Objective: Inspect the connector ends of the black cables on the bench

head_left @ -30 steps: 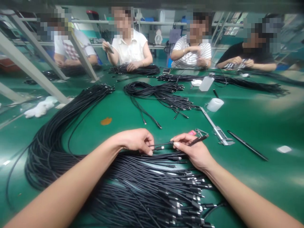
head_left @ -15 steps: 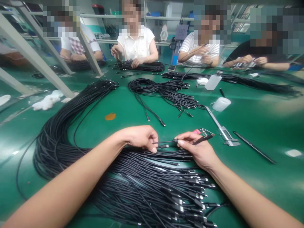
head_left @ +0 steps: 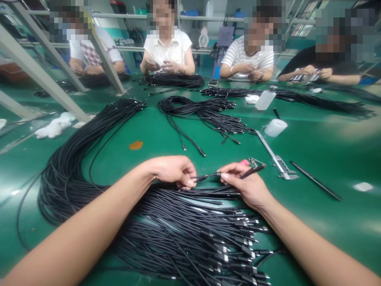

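My left hand (head_left: pixel 180 171) is closed with thumb and fingers pinched on a black cable (head_left: pixel 212 174). A second short cable end with a dark tip (head_left: pixel 203 178) pokes out from the same pinch. My right hand (head_left: pixel 245 183) is closed too, its thumb and finger gripping the black plug housing (head_left: pixel 218 174) of that cable. A slim black tool with a bent metal part (head_left: pixel 256 165) sticks out above the right hand; whether the palm holds it is hard to see. Beneath both hands spreads a big bundle of black cables (head_left: pixel 172 214), silver plugs at the right.
Beyond lie a coiled cable bundle (head_left: pixel 190 109), a caliper (head_left: pixel 276 161), a black pen-like rod (head_left: pixel 315 180), a white bottle (head_left: pixel 266 98) and a white roll (head_left: pixel 276 128). Metal posts (head_left: pixel 44 75) slant at left. Several people work across the green table (head_left: pixel 154 139).
The small cable end by my left hand has tilted up towards the held cable, and its silver plug no longer shows. Across the table, one person's hands have come together above the cables.
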The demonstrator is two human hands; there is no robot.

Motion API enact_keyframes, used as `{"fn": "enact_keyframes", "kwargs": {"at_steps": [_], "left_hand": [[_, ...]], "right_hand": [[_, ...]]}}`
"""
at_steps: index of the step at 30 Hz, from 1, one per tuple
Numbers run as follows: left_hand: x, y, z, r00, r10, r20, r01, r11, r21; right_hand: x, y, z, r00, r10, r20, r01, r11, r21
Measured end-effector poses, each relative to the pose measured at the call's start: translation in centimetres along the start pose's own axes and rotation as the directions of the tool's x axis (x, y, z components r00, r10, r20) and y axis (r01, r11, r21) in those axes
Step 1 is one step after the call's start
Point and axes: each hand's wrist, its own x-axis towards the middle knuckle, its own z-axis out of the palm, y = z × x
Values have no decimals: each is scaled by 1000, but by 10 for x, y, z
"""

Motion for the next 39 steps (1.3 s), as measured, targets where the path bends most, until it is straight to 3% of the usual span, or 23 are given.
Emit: {"fn": "enact_keyframes", "kwargs": {"at_steps": [10,16,20,23,27,31,34,39], "left_hand": [[0,1,0,1000,13,27,-14,1000,2],[-2,9,4,1000,19,-11,-17,986,169],[-6,17,9,989,57,-135,-10,944,330],[-14,24,8,939,115,-325,50,887,458],[-32,26,-8,814,134,-565,197,851,486],[-52,10,-32,652,71,-755,428,787,444],[-73,-14,-47,474,16,-880,632,690,352],[-136,-56,-58,97,-135,-986,858,514,14]], "right_hand": [[-1,0,-1,1000,21,1,-22,1000,8],[-1,-2,1,1000,15,25,-15,1000,-8],[-1,-2,3,992,-88,89,92,995,-41],[-1,0,3,987,-124,102,130,990,-52],[-2,1,4,990,-98,100,108,989,-98],[-3,-6,6,986,-87,143,107,985,-134],[-4,-10,7,984,-101,149,126,977,-173],[0,-5,10,974,-136,179,170,967,-188]]}}
